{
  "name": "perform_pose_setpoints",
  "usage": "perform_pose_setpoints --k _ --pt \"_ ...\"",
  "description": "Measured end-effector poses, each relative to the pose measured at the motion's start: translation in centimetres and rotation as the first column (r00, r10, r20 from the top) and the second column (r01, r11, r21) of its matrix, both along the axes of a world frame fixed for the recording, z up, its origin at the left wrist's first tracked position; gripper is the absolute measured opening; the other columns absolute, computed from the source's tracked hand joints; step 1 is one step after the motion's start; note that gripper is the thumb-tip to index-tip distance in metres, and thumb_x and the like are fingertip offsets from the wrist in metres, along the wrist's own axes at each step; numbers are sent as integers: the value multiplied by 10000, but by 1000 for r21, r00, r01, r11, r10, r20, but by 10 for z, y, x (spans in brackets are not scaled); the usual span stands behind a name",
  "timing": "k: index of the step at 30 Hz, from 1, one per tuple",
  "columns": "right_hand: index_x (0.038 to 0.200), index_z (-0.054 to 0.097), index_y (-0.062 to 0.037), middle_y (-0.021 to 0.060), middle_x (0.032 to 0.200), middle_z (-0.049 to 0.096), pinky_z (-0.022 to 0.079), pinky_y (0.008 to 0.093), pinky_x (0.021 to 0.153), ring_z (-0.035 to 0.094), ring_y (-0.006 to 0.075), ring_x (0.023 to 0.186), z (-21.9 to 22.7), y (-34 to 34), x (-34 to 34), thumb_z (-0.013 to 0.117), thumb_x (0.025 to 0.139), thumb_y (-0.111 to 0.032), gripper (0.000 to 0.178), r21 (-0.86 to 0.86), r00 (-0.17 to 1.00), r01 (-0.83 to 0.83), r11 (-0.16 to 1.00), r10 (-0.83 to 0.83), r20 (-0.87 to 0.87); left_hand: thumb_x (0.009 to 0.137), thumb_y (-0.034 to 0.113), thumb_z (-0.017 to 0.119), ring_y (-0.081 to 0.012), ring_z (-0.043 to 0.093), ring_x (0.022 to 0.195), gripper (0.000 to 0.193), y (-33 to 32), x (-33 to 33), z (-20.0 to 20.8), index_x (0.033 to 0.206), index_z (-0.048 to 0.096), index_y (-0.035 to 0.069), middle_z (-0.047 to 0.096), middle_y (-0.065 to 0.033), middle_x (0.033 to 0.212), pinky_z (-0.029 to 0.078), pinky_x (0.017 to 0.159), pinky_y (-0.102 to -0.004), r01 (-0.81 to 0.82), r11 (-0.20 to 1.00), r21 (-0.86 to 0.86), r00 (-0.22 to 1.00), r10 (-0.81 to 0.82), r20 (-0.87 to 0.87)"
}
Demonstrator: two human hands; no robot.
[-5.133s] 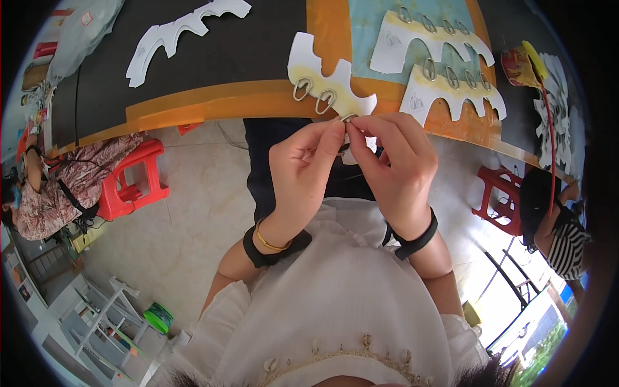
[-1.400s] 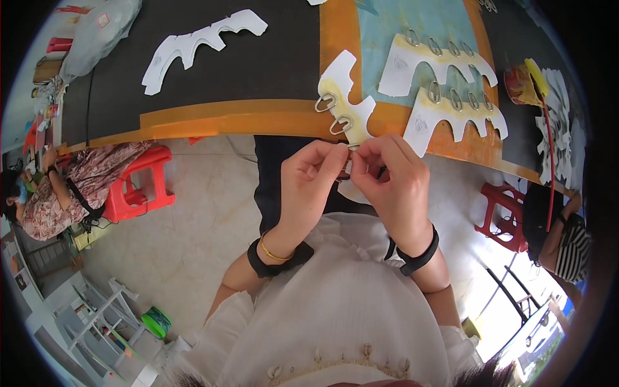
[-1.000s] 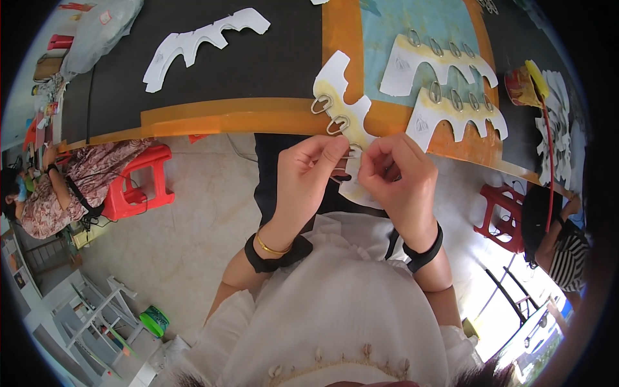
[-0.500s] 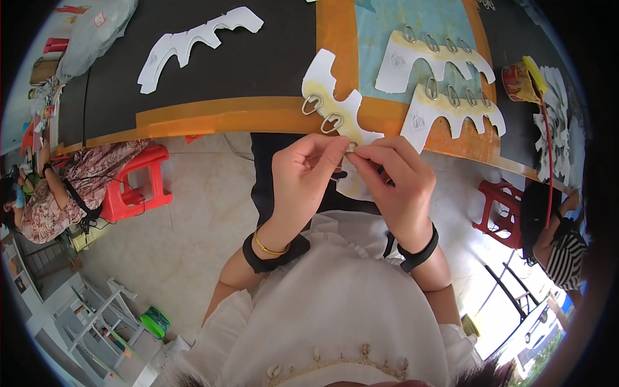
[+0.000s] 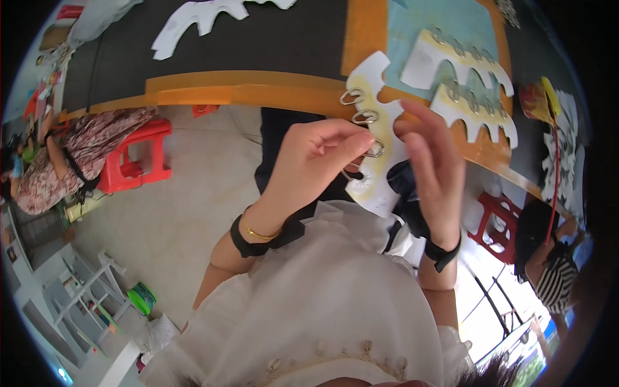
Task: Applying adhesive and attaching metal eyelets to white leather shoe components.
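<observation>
A white scalloped cut-out strip stands over the table's front edge, with yellowish staining along it. Oval metal rings are set along its left side. My left hand pinches one of these rings between thumb and index finger, low on the strip. The other fingers are curled behind, partly hidden. Beside the strip's right edge, my right hand has its fingers apart, slightly blurred, holding nothing that shows. Two similar white strips with rings, an upper strip and a lower strip, lie to the right.
Plain white cut-outs lie at the far left of the dark table. Orange tape lines its front edge. A red and yellow container stands at right. Red stools and other people are at both sides.
My right hand has let go of the ring area and moved right, its fingers spreading. The strip now shows more fully between my hands. The whole view has shifted slightly.
</observation>
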State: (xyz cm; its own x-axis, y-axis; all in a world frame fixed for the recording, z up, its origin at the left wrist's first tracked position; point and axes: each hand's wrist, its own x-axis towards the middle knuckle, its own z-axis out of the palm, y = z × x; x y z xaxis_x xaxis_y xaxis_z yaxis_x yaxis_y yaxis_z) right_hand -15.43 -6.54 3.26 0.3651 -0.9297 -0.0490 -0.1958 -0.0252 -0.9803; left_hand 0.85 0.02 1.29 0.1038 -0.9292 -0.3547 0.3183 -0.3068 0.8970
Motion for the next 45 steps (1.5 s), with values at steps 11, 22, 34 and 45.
perform_pose_setpoints --k 11,22,34,45 --pt "1259 504 8 3 779 612 390 141 586 534 17 721 -17 9 13 637 819 50 461 99 952 164 981 -184 243 896 214 624 -73 589 702 237 -3 -5 -4 917 649 -20 629 -25 824 524 617 -210 -24 999 47 967 35 -251" --pt "1211 531 14 -2 812 558 388 209 615 484 69 712 -1 3 6 656 805 -22 426 233 925 153 960 -222 307 868 138 655 -35 535 640 157 -5 -13 -9 864 661 -19 649 -12 753 424 590 -183 -145 988 -49 972 133 -195" --pt "841 619 -28 53 772 558 450 254 517 556 151 656 -15 12 9 719 707 28 176 -480 973 -28 877 -87 -215 873 109 648 -21 506 629 150 -4 -19 -16 904 678 -35 630 -7 714 380 559 -159 -173 982 -74 985 172 -20" --pt "767 579 -36 19 717 543 376 210 463 472 86 545 -8 8 5 667 685 47 146 -234 979 59 970 -102 -175 879 144 649 -39 552 675 195 -5 -15 -14 967 679 -27 660 -16 783 453 609 -180 -150 985 -80 989 149 -20"
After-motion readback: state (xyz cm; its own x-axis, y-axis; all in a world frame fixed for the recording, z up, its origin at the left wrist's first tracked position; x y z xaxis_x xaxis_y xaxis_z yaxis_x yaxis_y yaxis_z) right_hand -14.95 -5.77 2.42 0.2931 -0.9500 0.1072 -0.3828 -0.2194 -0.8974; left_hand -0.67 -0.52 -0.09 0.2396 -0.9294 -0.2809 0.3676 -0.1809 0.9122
